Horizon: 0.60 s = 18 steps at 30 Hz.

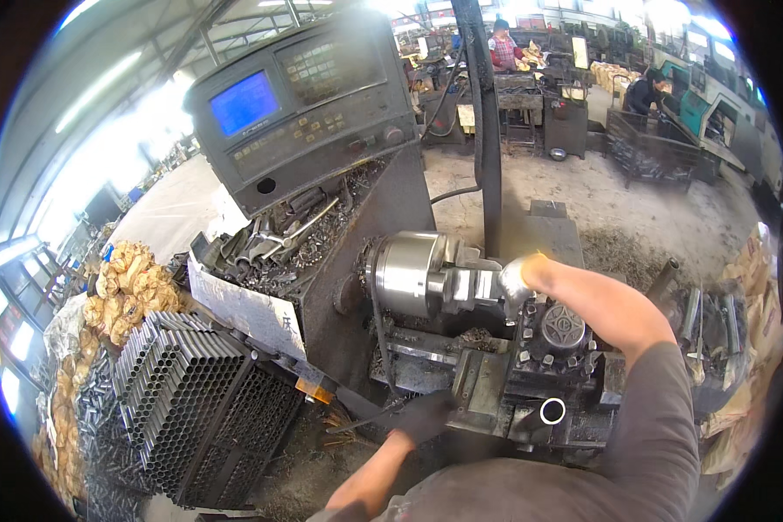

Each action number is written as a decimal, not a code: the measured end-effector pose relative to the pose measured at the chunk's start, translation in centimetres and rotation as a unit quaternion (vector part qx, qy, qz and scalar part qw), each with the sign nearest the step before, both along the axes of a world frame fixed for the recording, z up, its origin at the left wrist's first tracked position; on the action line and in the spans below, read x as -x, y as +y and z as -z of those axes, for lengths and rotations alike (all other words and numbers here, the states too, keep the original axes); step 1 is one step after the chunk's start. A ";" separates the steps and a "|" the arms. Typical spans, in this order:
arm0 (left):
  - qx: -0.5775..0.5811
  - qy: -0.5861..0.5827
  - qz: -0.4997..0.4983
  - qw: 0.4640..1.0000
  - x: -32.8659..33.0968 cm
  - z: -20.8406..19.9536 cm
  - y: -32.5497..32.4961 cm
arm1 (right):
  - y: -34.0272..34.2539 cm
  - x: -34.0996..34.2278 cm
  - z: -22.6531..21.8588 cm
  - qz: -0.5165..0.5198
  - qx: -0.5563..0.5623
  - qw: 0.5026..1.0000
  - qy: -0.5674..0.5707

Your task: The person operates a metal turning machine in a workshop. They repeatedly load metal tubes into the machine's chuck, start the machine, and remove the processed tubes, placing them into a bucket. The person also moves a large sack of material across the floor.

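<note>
Your white-gloved right hand (517, 285) curls at the front of the shiny cylindrical steel chuck (407, 273), crowded by the dark metal tool post (562, 329). Its hold, and your black-gloved left hand's (425, 417), you can't tell; stacked grey metal tubes (176, 364) stand left.

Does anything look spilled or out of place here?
Yes: dark metal shavings lie strewn across the floor beyond the lathe, and tools are jumbled among chips in the tray below the control panel, looking spilled and unsorted.

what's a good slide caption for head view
Gloved right hand by the chuck, left hand lower, tubes stacked at left.
</note>
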<state>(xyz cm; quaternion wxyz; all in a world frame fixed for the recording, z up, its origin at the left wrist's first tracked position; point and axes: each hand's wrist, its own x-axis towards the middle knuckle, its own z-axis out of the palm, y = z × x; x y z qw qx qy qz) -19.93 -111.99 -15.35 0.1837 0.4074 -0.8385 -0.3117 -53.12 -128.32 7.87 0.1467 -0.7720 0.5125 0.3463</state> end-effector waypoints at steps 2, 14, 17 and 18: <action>-0.031 -0.007 0.193 0.981 6.3 -2.2 -2.5 | -1.8 0.2 2.0 -0.050 -0.122 0.986 -0.099; 0.038 0.022 0.031 0.999 4.2 -9.2 -2.4 | 1.6 8.8 0.8 0.297 -0.059 0.658 -0.690; -0.039 -0.154 0.120 0.980 6.5 -9.0 -3.2 | -1.4 10.6 2.7 0.034 0.113 0.872 -0.475; -0.027 -0.150 0.157 0.976 7.7 -9.1 -3.6 | -3.2 10.8 3.1 -0.121 0.138 0.877 -0.445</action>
